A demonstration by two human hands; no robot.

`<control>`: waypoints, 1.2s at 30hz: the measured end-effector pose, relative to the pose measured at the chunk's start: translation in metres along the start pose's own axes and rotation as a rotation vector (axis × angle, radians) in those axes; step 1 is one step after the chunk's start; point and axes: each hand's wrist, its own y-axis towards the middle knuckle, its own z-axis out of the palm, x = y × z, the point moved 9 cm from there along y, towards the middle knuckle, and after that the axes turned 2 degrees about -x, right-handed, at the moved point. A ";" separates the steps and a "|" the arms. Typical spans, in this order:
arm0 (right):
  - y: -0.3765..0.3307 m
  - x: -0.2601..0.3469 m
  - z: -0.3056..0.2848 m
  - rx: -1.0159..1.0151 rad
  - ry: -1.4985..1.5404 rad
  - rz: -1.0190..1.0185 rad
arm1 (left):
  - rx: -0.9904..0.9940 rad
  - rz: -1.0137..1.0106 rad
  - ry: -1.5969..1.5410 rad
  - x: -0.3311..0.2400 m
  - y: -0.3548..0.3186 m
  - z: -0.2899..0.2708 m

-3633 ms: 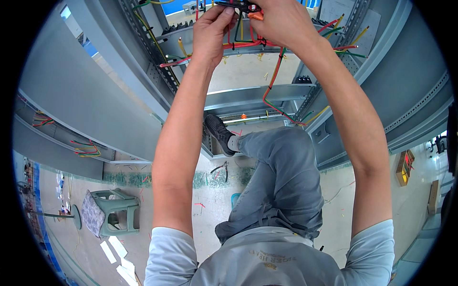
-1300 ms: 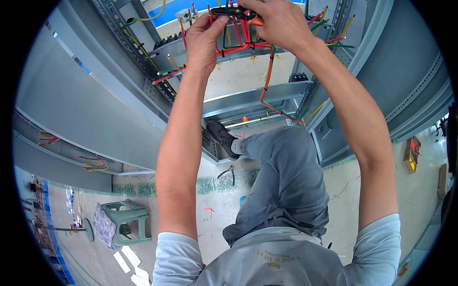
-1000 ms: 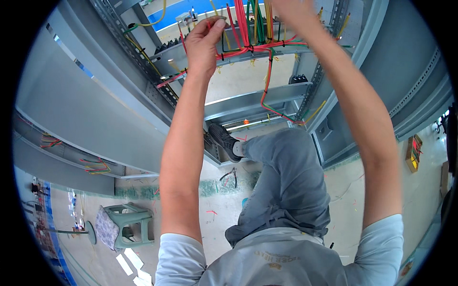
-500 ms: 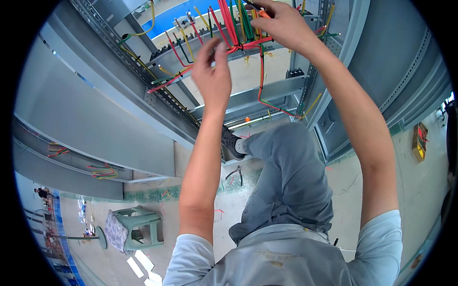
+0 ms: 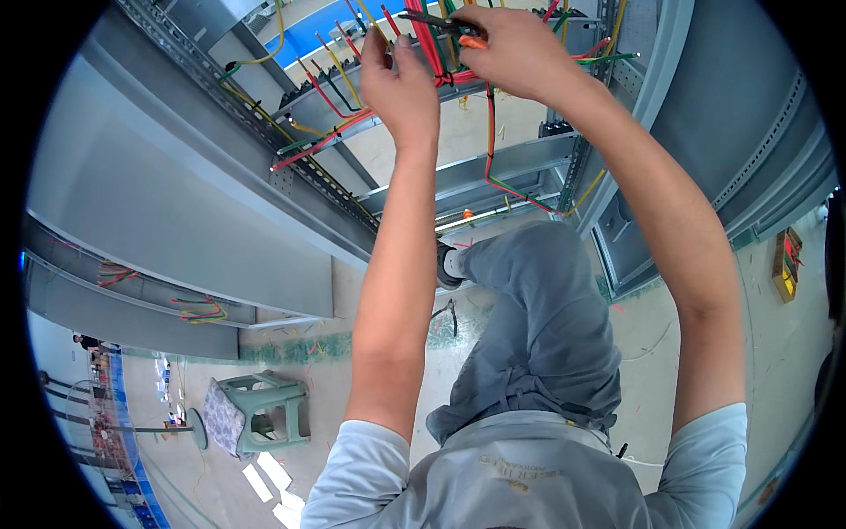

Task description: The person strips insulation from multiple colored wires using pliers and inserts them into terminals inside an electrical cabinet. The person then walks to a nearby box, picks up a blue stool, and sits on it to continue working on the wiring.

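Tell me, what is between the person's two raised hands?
In the head view, a bundle of red wires runs up between the left hand and the right hand, which holds orange-handled pliers.

both my arms are stretched up toward twelve o'clock. my left hand (image 5: 401, 84) is at eleven o'clock, fingers pinched together at the tips. my right hand (image 5: 515, 48) is at one o'clock, curled closed, wrist bent.

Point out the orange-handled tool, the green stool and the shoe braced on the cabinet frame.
orange-handled tool (image 5: 449, 28), head view, on its dark shaft.
green stool (image 5: 273, 407), head view, on its seat frame.
shoe (image 5: 446, 266), head view, on its side.
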 end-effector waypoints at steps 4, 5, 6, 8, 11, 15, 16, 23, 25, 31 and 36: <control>0.009 0.008 0.002 0.017 -0.108 -0.022 | -0.015 -0.071 -0.108 0.010 0.013 -0.001; 0.012 0.009 0.003 0.023 -0.155 -0.018 | -0.053 -0.079 -0.166 0.012 0.015 -0.003; 0.013 0.010 0.005 0.032 -0.201 -0.015 | -0.037 -0.105 -0.181 0.015 0.016 -0.002; 0.016 0.013 0.006 0.001 -0.221 -0.043 | -0.008 -0.157 -0.211 0.023 0.020 -0.003; 0.018 0.020 0.007 -0.038 -0.253 -0.119 | 0.065 -0.246 -0.337 0.029 0.020 0.001; 0.020 0.031 0.010 -0.047 -0.286 -0.153 | 0.123 -0.265 -0.452 0.031 0.017 0.001; 0.020 0.032 0.011 -0.051 -0.288 -0.167 | 0.131 -0.279 -0.466 0.031 0.016 0.001; 0.023 0.039 0.012 -0.046 -0.293 -0.212 | 0.144 -0.330 -0.497 0.034 0.016 0.001; 0.024 0.039 0.013 -0.041 -0.280 -0.216 | 0.157 -0.328 -0.496 0.035 0.017 0.000; 0.027 0.042 0.011 0.002 -0.278 -0.215 | 0.169 -0.319 -0.503 0.034 0.017 0.001; 0.028 0.037 0.013 0.003 -0.281 -0.213 | 0.176 -0.328 -0.478 0.033 0.016 0.002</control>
